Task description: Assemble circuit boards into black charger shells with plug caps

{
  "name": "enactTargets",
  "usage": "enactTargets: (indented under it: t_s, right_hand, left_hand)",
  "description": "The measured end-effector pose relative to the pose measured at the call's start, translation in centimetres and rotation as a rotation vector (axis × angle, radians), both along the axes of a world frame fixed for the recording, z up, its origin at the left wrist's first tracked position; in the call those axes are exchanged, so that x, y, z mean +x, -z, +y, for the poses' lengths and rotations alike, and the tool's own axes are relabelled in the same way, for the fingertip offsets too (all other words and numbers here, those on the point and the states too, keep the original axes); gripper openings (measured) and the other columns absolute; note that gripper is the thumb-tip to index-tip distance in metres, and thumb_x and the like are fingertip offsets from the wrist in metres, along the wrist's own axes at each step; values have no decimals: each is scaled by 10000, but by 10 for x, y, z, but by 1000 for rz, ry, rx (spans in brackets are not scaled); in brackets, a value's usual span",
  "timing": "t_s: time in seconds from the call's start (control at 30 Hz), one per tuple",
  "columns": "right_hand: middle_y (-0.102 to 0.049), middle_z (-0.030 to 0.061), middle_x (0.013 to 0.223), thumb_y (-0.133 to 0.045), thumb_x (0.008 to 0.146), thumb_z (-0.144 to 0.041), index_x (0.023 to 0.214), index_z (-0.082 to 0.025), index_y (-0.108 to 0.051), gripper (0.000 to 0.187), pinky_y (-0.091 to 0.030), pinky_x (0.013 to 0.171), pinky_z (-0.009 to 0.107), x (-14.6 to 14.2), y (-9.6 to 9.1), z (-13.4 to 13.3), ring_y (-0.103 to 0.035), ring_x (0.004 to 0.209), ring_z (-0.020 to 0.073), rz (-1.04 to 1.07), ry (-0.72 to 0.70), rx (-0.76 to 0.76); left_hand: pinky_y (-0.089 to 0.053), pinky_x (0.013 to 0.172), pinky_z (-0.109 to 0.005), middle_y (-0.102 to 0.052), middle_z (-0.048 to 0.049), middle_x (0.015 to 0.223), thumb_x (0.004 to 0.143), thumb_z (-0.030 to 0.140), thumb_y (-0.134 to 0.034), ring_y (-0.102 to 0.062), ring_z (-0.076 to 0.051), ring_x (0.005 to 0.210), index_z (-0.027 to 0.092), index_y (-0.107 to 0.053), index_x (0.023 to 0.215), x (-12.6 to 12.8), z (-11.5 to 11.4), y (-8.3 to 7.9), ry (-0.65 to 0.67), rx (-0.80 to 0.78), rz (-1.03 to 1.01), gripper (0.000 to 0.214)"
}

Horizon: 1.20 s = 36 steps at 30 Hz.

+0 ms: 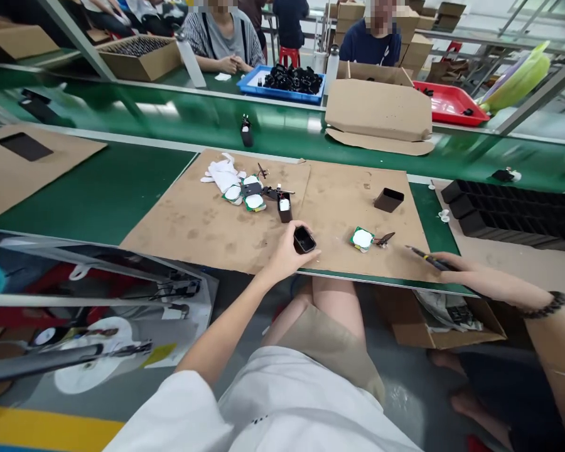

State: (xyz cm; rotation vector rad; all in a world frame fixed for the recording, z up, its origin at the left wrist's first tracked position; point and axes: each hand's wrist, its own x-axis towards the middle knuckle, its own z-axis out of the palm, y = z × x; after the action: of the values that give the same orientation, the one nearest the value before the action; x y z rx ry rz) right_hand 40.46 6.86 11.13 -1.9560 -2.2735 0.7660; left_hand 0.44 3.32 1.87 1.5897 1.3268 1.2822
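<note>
My left hand point(285, 254) grips a black, open-topped plastic casing point(304, 240) near the table's front edge. My right hand point(466, 271), coming in from the right with a dark bead bracelet at the wrist, is closed on a black pen-shaped tool with yellow marks point(424, 256). Its tip points left, just above or on the cardboard; which, I cannot tell. Between the hands lies a green circuit board point(362, 238) with a round white pad and a small dark part wired to it. Behind my left hand stands another casing point(285, 207) with a white part in its mouth.
Several boards point(254, 199) and a white glove point(223, 172) lie on the cardboard point(183, 226). A lone casing point(388, 199) stands right of centre. Rows of black casings point(513, 210) fill the right side. Beyond are a green conveyor belt point(282, 129), a blue tray point(282, 94) and co-workers.
</note>
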Motion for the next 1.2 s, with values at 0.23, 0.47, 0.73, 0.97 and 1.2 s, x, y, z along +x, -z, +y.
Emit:
enactTargets:
  t_s: [0.23, 0.47, 0.73, 0.97, 1.2]
  right_hand:
    - [-463, 275, 1494, -551, 848, -600, 1458, -62, -479, 816, -301, 1229, 552, -41, 31, 7, -382, 1452, 433, -177, 108, 365]
    - [-563, 240, 1403, -714, 829, -572, 1151, -156, -675, 528, -412, 1106, 613, -116, 56, 8, -491, 1349, 447, -107, -211, 614]
    - [-736, 72, 969, -694, 858, -398, 1130, -194, -607, 351, -459, 1101, 579, -120, 10, 2, -696, 926, 280, 51, -564, 526]
    - [-705, 65, 972, -640, 906, -320, 1220, -183, -567, 350, -350, 1208, 662, -125, -32, -40, -702, 933, 254, 67, -750, 574]
    - [-712, 82, 987, -767, 793, -89, 1258, -239, -677, 497, -607, 738, 361, -124, 3, -103, -695, 866, 230, 437, -208, 1071]
  left_hand:
    - [-485, 951, -320, -621, -41, 1100, 735, 301, -807, -615, -199, 1041, 200, -535, 1088, -2, -1, 3, -10, 5, 19, 458]
    - [-518, 1028, -386, -651, -65, 1121, 717, 303, -854, -657, -254, 1148, 198, -547, 1126, -8, 2, 6, 112, 5, 3, 521]
    - [-433, 1202, -536, -599, -169, 1360, 843, 330, -778, -475, -351, 1457, 173, -469, 1424, 31, -28, -25, -62, 714, 456, 676]
    - [-628, 948, -424, -751, -132, 1182, 780, 127, -765, -739, -290, 1077, 140, -646, 1234, 73, -35, -44, 225, 228, 290, 469]
    - [-614, 960, -395, -789, -98, 1129, 638, 255, -921, -758, -267, 1027, 162, -729, 1142, 85, -42, -37, 106, -201, -254, 547]
